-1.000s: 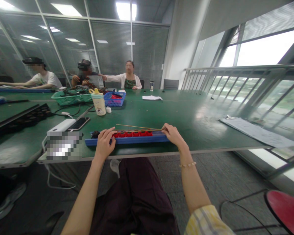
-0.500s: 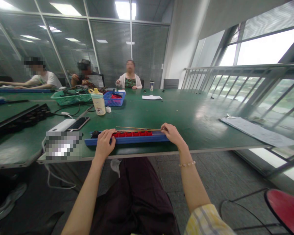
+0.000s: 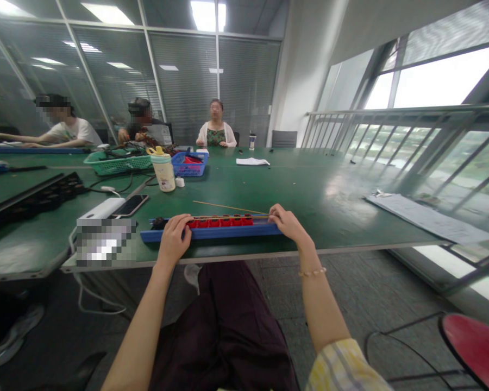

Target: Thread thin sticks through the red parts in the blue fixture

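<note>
A long blue trough (image 3: pixel 236 232) lies along the near edge of the green table, with a row of red pieces (image 3: pixel 215 222) in it. A dark lump (image 3: pixel 160 223) sits at its left end. My left hand (image 3: pixel 175 236) is closed over the left part of the trough, thumb at the front wall and fingers at the far side. At the right end, my right hand (image 3: pixel 285 221) pinches thin tan sticks. One thin stick (image 3: pixel 224 206) slants up and away to the left; another runs above the red pieces towards my left fingers. The exact fingertip contacts are hidden.
Left of the trough lie a phone (image 3: pixel 132 205) and a white power strip (image 3: pixel 102 210). Beyond stand a cup (image 3: pixel 163 172), a green basket (image 3: pixel 118 165) and a blue basket (image 3: pixel 189 165). A clipboard (image 3: pixel 427 217) lies at right. Several people sit across the table.
The slanting stick first dipped towards the trough, then its far left end rose again. Both hands stay nearly in place. The person opposite has drawn back an outstretched arm.
</note>
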Available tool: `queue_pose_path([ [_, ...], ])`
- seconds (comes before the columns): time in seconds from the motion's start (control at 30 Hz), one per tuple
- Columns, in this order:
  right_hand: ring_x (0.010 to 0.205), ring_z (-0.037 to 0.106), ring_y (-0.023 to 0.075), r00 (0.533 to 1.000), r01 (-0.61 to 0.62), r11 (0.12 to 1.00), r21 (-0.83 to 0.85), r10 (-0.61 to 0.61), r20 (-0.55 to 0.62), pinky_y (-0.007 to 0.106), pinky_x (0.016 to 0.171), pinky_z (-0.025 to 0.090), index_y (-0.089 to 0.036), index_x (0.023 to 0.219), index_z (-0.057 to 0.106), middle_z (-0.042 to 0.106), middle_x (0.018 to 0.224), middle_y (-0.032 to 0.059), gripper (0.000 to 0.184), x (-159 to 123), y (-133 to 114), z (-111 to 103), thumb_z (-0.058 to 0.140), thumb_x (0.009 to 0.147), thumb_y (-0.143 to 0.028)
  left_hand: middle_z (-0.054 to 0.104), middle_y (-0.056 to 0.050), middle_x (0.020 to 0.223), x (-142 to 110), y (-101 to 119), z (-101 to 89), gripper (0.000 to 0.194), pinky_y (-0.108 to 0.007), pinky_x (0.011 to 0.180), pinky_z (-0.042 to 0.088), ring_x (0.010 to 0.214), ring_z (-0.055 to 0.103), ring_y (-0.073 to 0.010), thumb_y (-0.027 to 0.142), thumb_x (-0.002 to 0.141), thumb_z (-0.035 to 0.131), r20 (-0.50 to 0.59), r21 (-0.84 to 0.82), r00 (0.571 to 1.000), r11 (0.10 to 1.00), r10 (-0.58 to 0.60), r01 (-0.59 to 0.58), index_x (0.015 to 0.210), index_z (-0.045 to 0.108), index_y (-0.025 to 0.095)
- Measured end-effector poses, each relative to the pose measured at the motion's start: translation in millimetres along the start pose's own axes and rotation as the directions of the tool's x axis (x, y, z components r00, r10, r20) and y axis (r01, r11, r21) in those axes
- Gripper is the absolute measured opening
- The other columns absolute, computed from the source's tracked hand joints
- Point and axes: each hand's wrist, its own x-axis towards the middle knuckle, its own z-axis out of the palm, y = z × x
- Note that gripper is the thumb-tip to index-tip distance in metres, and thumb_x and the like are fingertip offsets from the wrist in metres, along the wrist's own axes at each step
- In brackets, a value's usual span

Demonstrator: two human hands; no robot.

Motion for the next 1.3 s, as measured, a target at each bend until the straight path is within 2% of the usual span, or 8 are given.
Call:
queue_pose_path([
  [0.13, 0.080, 0.068, 0.0195, 0.999, -0.031, 1.000, 0.003, 0.031, -0.034, 0.028, 0.076, 0.045, -0.026, 0.101, 0.048, 0.072, 0.082, 0.0017, 0.009, -1.2, 3.8, -1.1, 0.044, 0.094, -0.025, 0.063, -0.009, 0.120, 0.2, 0.2, -0.1, 0.030, -0.044, 0.106, 0.044, 0.116, 0.055, -0.0227, 0.018, 0.089, 0.044, -0.011, 0.002, 1.000, 1.000, 0.005, -0.005, 0.114, 0.060, 0.022],
  [0.23, 0.079, 0.067, 0.0211, 0.992, -0.087, 0.994, -0.062, 0.081, -0.097, 0.029, 0.074, 0.044, -0.025, 0.102, 0.047, 0.071, 0.083, 0.0038, 0.010, -3.0, 6.7, -2.5, 0.042, 0.093, -0.023, 0.064, -0.009, 0.120, 0.5, 0.8, -0.6, 0.030, -0.045, 0.105, 0.044, 0.116, 0.056, -0.0232, 0.019, 0.089, 0.044, -0.007, -0.002, 1.000, 1.000, -0.004, 0.004, 0.114, 0.060, 0.022],
  [0.4, 0.071, 0.063, 0.0208, 0.973, -0.173, 0.978, -0.120, 0.151, -0.177, 0.028, 0.068, 0.040, -0.025, 0.099, 0.050, 0.068, 0.074, 0.0019, 0.010, -5.6, 9.6, -4.9, 0.044, 0.091, -0.024, 0.064, -0.008, 0.118, 1.2, 2.0, -1.6, 0.031, -0.047, 0.104, 0.045, 0.115, 0.057, -0.0242, 0.020, 0.088, 0.044, 0.002, -0.005, 1.000, 1.000, -0.023, 0.023, 0.114, 0.061, 0.023],
  [0.57, 0.074, 0.061, 0.0203, 0.964, -0.142, 0.987, -0.072, 0.121, -0.238, 0.030, 0.069, 0.042, -0.024, 0.093, 0.052, 0.066, 0.080, 0.0031, 0.007, -3.6, 16.5, -3.1, 0.047, 0.088, -0.026, 0.065, -0.008, 0.117, 0.9, 2.3, -1.5, 0.031, -0.046, 0.104, 0.045, 0.114, 0.057, -0.0242, 0.020, 0.088, 0.044, -0.001, 0.005, 1.000, 1.000, -0.019, 0.019, 0.114, 0.061, 0.023],
  [0.73, 0.075, 0.060, 0.0197, 0.961, -0.130, 0.991, 0.012, 0.129, -0.245, 0.031, 0.072, 0.044, -0.024, 0.089, 0.054, 0.064, 0.080, 0.0030, 0.007, -2.2, 22.4, -0.7, 0.049, 0.086, -0.029, 0.065, -0.008, 0.117, 0.5, 1.5, -1.3, 0.031, -0.046, 0.104, 0.045, 0.114, 0.057, -0.0241, 0.020, 0.089, 0.044, -0.004, 0.012, 1.000, 1.000, -0.010, 0.010, 0.115, 0.060, 0.023],
  [1.03, 0.075, 0.060, 0.0215, 0.920, -0.156, 0.979, 0.132, 0.193, -0.341, 0.035, 0.074, 0.047, -0.023, 0.085, 0.056, 0.066, 0.079, 0.0062, 0.015, 2.0, 15.9, 5.4, 0.053, 0.082, -0.037, 0.063, -0.009, 0.120, -2.2, 0.4, 0.3, 0.033, -0.044, 0.104, 0.046, 0.116, 0.057, -0.0236, 0.020, 0.088, 0.045, -0.005, 0.003, 1.000, 1.000, -0.030, 0.030, 0.117, 0.060, 0.024],
  [1.3, 0.077, 0.063, 0.0219, 0.914, -0.178, 0.972, 0.154, 0.221, -0.340, 0.036, 0.076, 0.049, -0.022, 0.083, 0.061, 0.069, 0.080, 0.0063, 0.020, 2.4, 12.7, 4.0, 0.055, 0.080, -0.041, 0.062, -0.009, 0.119, -2.4, -0.6, 0.6, 0.031, -0.043, 0.105, 0.046, 0.115, 0.057, -0.0227, 0.020, 0.090, 0.044, 0.003, 0.004, 0.999, 0.999, -0.034, 0.034, 0.116, 0.061, 0.022],
])
